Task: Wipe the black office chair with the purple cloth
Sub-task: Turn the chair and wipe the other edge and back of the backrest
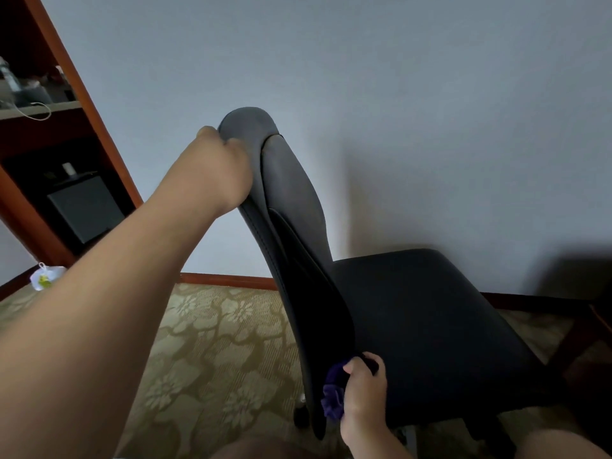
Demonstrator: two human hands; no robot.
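The black office chair (414,313) stands side-on in the middle of the head view, its tall backrest rising to the upper centre and its seat to the right. My left hand (222,167) grips the top edge of the backrest from the left. Low down, my right hand (364,399) holds the bunched purple cloth (332,392) against the bottom of the backrest, where it meets the seat. Most of the cloth is hidden by my fingers and the chair.
A wooden shelf unit (66,180) with small items and a dark box stands at the left. A white bag (44,276) lies on the patterned carpet (212,352) below it. A grey wall is close behind the chair. Dark wooden furniture (583,329) sits at the right.
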